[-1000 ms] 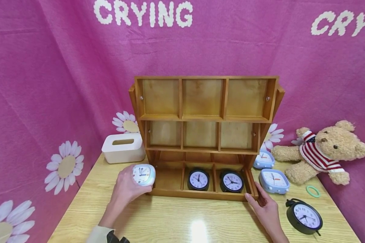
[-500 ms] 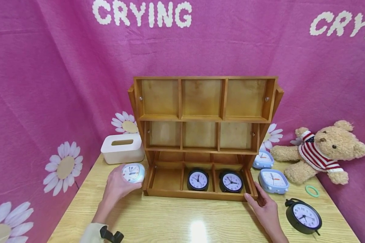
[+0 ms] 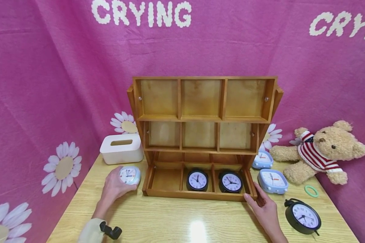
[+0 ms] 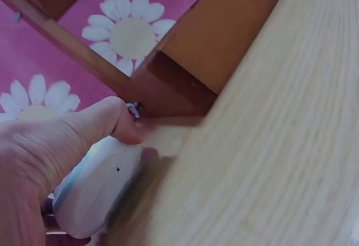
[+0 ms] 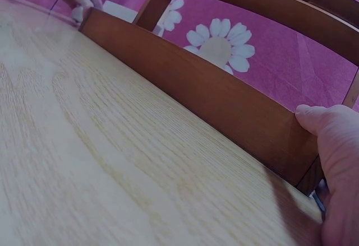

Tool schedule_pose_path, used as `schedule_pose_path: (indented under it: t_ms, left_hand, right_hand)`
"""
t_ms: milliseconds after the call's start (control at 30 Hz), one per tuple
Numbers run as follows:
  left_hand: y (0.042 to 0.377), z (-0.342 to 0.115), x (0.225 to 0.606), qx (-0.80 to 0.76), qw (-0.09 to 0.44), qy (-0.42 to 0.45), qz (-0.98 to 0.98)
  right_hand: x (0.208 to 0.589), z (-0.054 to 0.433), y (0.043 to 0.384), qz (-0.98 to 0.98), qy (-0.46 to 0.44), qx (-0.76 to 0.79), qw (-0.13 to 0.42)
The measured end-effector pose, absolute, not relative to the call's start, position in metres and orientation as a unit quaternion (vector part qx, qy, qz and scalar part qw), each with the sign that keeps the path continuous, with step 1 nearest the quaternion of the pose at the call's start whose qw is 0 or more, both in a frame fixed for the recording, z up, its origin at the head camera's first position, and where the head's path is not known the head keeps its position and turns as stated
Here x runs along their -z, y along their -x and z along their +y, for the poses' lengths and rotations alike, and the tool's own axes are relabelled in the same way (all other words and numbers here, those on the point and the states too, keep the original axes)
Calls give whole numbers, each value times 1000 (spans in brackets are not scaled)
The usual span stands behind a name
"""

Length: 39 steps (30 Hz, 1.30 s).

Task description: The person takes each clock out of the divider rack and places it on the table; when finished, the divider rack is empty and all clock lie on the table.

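Observation:
My left hand (image 3: 112, 186) holds a white and light-blue alarm clock (image 3: 128, 174), thumb on one side and fingers on the other. The clock faces up, close over the table to the left of a three-tier wooden shelf (image 3: 188, 194); the left wrist view shows its pale side (image 4: 98, 187) and a shadow beneath. At the shelf's front right corner, my right hand (image 3: 265, 210) grips the bottom tray, thumb (image 5: 311, 117) on the front board and fingers along the side, partly hidden. Two round black alarm clocks (image 3: 197, 180) sit in the tray's middle and right compartments.
A white tissue box (image 3: 121, 153) stands behind my left hand. Right of the shelf are two blue square clocks (image 3: 273, 181), another black alarm clock (image 3: 303, 216), a green ring (image 3: 311, 191) and a teddy bear (image 3: 314, 153). Pink cloth hangs behind.
My left hand has carried the white and light-blue clock leftward, from the shelf's front left corner to beside it, and slightly down. The right hand stays at the shelf's corner.

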State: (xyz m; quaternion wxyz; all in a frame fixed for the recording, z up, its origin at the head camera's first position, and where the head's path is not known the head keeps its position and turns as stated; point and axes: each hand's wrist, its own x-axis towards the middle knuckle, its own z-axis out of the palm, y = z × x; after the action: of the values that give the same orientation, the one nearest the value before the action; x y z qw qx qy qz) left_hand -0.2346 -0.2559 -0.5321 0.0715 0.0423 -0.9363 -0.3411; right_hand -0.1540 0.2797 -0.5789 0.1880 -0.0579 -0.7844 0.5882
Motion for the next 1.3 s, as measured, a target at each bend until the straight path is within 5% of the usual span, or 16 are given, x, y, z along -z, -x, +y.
schedule_pose_path:
  t_ms: [967, 1300]
  left_hand:
    - [239, -257, 539, 346, 26, -39, -937]
    - [228, -254, 531, 339, 58, -22, -939]
  right_hand:
    - [580, 281, 154, -784, 61, -589, 188]
    - [581, 281, 155, -786, 57, -586, 189]
